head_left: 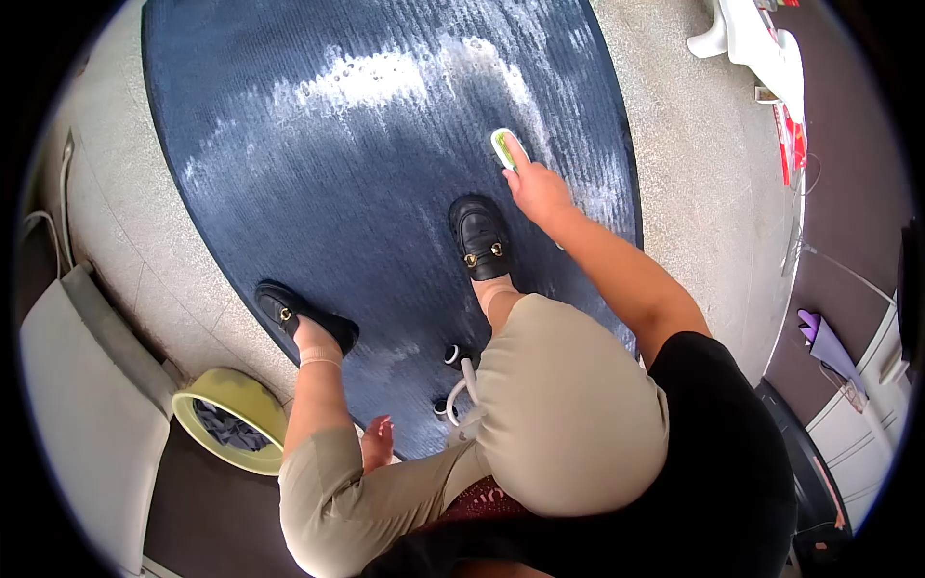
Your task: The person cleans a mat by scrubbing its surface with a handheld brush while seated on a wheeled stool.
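Observation:
My right hand (541, 193) is closed around a white and green scrub brush (500, 143), its index finger laid along the top. The brush rests on a dark blue ribbed rug (337, 202), beside a streak of white foam (376, 77) that curves across the far part and down the right side. My left hand (378, 444) hangs by the inner side of my left knee, partly hidden by the trouser leg. Its visible fingers look loosely extended, and I see nothing in them.
My black shoes (479, 236) stand on the rug, with a low stool's leg (465, 380) between my legs. A yellow-green basin (260, 405) holding dark cloth sits at the left. White plastic furniture (756, 48) stands at the upper right; a purple item (829, 347) lies at the right.

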`<state>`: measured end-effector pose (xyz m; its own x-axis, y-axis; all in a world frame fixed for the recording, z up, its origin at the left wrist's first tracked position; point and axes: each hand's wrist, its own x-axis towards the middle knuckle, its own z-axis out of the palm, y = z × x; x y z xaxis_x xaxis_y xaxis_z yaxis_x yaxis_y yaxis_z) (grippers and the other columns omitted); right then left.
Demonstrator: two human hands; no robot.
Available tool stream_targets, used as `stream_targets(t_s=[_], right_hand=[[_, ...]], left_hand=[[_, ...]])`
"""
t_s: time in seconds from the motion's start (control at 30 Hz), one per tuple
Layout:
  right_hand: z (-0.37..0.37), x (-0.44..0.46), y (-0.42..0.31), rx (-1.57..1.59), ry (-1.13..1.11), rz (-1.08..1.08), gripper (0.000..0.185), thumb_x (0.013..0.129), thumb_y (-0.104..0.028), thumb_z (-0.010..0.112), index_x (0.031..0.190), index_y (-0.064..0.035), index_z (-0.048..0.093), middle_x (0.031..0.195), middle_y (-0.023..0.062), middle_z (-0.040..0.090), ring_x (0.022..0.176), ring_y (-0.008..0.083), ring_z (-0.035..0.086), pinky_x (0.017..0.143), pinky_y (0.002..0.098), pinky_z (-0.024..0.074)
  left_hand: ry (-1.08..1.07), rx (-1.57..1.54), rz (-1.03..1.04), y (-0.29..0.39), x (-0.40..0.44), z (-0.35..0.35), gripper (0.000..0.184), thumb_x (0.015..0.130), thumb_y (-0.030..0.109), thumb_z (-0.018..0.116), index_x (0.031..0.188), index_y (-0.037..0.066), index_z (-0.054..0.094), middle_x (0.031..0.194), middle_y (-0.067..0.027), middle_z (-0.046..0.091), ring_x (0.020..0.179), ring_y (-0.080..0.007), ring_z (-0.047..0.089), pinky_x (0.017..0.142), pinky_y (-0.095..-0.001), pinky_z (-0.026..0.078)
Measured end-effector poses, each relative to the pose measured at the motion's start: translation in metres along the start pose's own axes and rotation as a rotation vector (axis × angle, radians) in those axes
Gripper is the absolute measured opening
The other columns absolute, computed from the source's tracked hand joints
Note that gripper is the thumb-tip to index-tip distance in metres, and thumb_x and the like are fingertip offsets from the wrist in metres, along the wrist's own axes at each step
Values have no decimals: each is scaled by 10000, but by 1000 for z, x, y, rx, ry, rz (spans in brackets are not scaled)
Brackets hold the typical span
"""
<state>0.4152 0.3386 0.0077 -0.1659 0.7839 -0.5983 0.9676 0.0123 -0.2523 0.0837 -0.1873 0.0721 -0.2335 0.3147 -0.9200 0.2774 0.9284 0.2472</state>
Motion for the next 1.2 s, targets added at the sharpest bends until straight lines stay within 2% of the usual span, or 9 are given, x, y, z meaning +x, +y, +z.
stream_targets(t_s=[0.07, 0.17, 0.2, 0.37, 0.57, 0.7, 0.8, 0.97, 1.2], right_hand=[[19, -43, 18, -13, -63, -11, 626, 931, -305, 505, 1464, -300, 177, 860, 217, 628, 782, 381, 638, 709, 484, 495], [19, -29, 17, -32, -27, -70, 620, 930, -303, 508, 1460, -314, 186, 857, 218, 623, 779, 378, 637, 706, 475, 498], [12, -9, 9, -49, 12, -147, 608, 935, -304, 497, 1458, -314, 189, 863, 209, 623, 775, 377, 636, 708, 475, 499], [-32, 85, -58, 25, 111, -119, 566, 941, -304, 479, 1438, -239, 217, 895, 198, 639, 808, 367, 637, 712, 468, 505], [16, -11, 10, 14, 38, -72, 643, 930, -304, 508, 1471, -249, 165, 824, 204, 634, 758, 372, 642, 682, 475, 501], [29, -39, 45, -47, 41, -78, 659, 923, -302, 524, 1476, -256, 168, 782, 207, 623, 702, 380, 639, 649, 479, 502], [-4, 28, 4, -11, 117, -26, 590, 943, -322, 471, 1461, -223, 206, 890, 225, 622, 803, 374, 636, 717, 477, 493], [-45, 87, -35, 32, 190, 5, 559, 947, -325, 460, 1444, -201, 235, 951, 221, 637, 865, 380, 631, 756, 470, 488], [40, -75, 58, 10, -6, 23, 717, 902, -310, 560, 1481, -264, 139, 801, 218, 611, 729, 392, 628, 674, 494, 493]], left_hand=[[60, 44, 14, -5, -2, -2, 263, 923, 158, 508, 1143, 40, 590, 945, -116, 690, 871, -172, 661, 757, -296, 522], [42, -293, -132, -42, -13, 9, 241, 927, 147, 498, 1123, 36, 583, 912, -121, 679, 830, -173, 650, 716, -296, 529], [-27, -259, -138, -115, -10, 27, 234, 928, 148, 496, 1116, 36, 579, 901, -126, 671, 792, -170, 643, 696, -294, 531], [-157, -155, -153, -50, -28, 28, 218, 932, 137, 495, 1103, 45, 593, 893, -113, 664, 769, -154, 631, 698, -297, 526], [22, -99, -16, 9, -6, 5, 195, 939, 111, 488, 1073, 59, 618, 880, -89, 653, 783, -143, 617, 709, -300, 520], [84, -101, -60, -21, -17, 1, 217, 942, 140, 488, 1108, 48, 594, 886, -99, 660, 779, -145, 626, 699, -292, 517], [-116, -138, -236, -50, -30, 1, 260, 921, 187, 512, 1121, 40, 590, 925, -127, 679, 775, -144, 637, 693, -296, 519], [-72, -82, -92, -45, -23, 3, 263, 909, 180, 519, 1127, 54, 593, 867, -111, 692, 749, -150, 656, 676, -300, 528], [138, -27, -65, 1, -16, -4, 270, 928, 171, 465, 1125, 17, 568, 932, -87, 624, 840, -169, 603, 733, -305, 504]])
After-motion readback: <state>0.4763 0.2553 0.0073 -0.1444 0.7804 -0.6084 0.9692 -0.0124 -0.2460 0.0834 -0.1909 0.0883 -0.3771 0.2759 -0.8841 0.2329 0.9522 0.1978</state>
